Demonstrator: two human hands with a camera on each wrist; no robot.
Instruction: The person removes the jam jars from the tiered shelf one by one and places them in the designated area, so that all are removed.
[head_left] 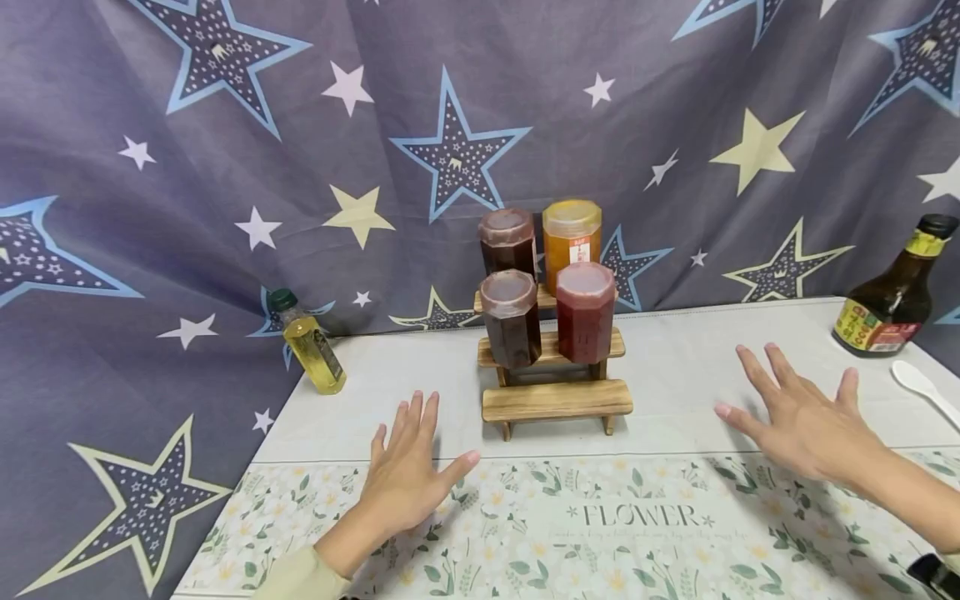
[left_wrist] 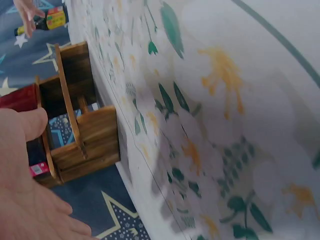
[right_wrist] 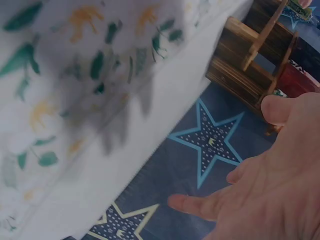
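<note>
My left hand point(head_left: 408, 475) hovers over the flowered cloth with its fingers extended, holding nothing. On the other side, my right hand point(head_left: 806, 417) is spread in the air, also holding nothing. Between and beyond them stands a stepped wooden rack point(head_left: 557, 402). Its middle step carries a dark jar point(head_left: 512, 329) and a red jar point(head_left: 585, 321); the top step carries another dark jar point(head_left: 507, 242) and an orange jar point(head_left: 566, 242) with a small label. The lowest step bears nothing. In the left wrist view the rack point(left_wrist: 90, 130) appears sideways beyond my thumb.
A small bottle of yellow oil point(head_left: 313, 346) with a green cap stands at the back left. At the right are a dark sauce bottle point(head_left: 888, 292) and a white spoon point(head_left: 926, 392). A grey star-patterned curtain point(head_left: 420, 50) hangs behind the table.
</note>
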